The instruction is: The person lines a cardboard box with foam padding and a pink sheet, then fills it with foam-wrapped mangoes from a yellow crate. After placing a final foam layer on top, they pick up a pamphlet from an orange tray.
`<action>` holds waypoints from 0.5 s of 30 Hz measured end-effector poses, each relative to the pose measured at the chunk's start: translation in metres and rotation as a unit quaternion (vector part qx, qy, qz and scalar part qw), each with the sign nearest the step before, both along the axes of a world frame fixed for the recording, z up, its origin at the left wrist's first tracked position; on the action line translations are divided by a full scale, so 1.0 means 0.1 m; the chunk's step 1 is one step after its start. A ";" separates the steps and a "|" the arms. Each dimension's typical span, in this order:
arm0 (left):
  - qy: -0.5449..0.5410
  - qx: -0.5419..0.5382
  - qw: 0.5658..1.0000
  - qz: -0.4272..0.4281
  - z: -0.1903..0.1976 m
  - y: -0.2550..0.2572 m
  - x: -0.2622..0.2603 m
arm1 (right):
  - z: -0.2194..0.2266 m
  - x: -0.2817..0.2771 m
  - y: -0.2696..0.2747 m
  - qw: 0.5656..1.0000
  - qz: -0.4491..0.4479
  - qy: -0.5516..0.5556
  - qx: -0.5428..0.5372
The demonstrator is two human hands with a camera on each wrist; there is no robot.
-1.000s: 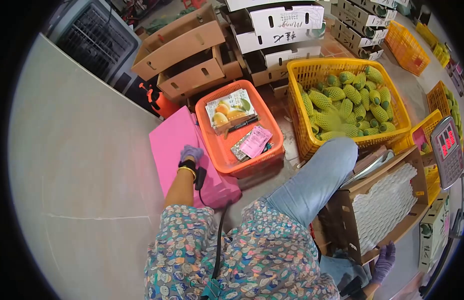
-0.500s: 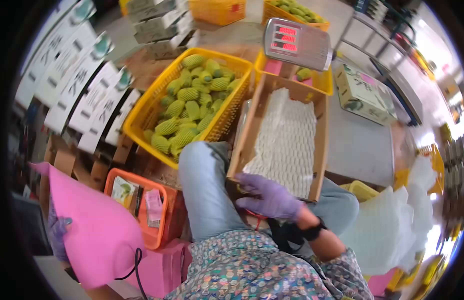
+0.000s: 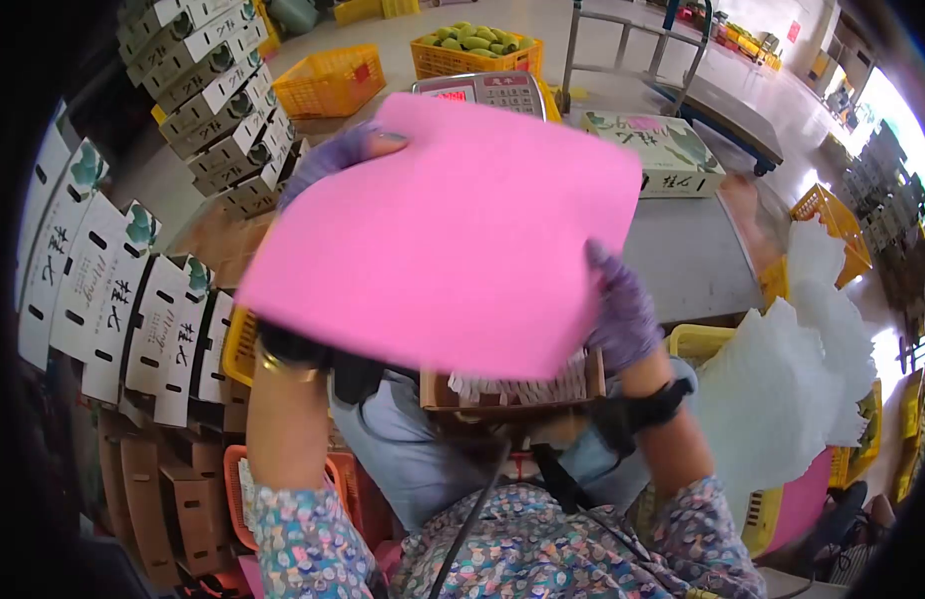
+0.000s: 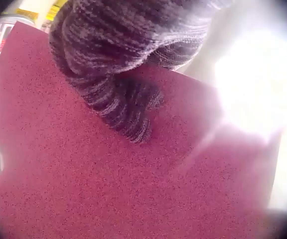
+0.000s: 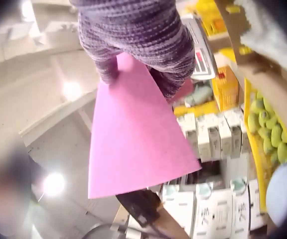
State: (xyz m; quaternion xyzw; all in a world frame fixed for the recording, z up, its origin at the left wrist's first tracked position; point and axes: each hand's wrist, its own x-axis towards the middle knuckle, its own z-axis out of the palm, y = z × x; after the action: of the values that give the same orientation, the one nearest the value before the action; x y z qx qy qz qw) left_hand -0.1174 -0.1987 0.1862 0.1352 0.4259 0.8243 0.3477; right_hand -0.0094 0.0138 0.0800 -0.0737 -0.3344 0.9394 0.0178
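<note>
A pink sheet [image 3: 453,240] is held up in front of the body by both hands, which wear purple knit gloves. The left hand [image 3: 328,165] grips its far left edge, and the left wrist view shows curled fingers [image 4: 128,107] lying over the sheet. At the right edge the right hand [image 3: 625,314] pinches it; in the right wrist view the thumb [image 5: 107,69] lies on one face. Below the sheet, mostly hidden by it, a cardboard box [image 3: 443,395] with white foam padding [image 3: 517,389] sits at the lap.
A scale [image 3: 512,92] stands behind the sheet, partly covered. Beyond it is a yellow crate [image 3: 453,64] of mangoes. White mango boxes [image 3: 108,280] are stacked at left, near an orange basket [image 3: 238,499]. White foam sheets [image 3: 752,399] pile up at right, and a printed carton [image 3: 672,183] lies behind.
The left hand has brought the pink sheet from the left side up to the front, over the box. The right hand has left the box edge and now holds the sheet too.
</note>
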 end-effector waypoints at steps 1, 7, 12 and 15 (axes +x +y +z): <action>0.006 0.003 1.000 -0.016 -0.09 0.13 -0.11 | -0.05 -0.12 0.28 1.000 -0.003 -0.014 0.018; 0.230 -0.100 0.966 0.057 -0.35 0.47 -0.99 | 0.29 -0.61 0.97 0.955 -0.130 0.038 0.262; 0.219 0.043 0.975 0.000 -0.21 0.32 -0.57 | 0.41 -0.45 0.86 0.949 -0.099 0.166 0.249; 0.230 -0.053 0.972 -0.018 -0.52 0.08 -0.47 | 0.11 -0.33 0.83 0.917 -0.064 0.141 0.366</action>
State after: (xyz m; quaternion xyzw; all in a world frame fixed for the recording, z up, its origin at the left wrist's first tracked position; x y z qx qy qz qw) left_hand -0.1640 -0.1904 0.1341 0.3104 0.5349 0.7407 0.2622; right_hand -0.0421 0.0964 0.0909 0.0500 -0.6437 0.7486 0.1507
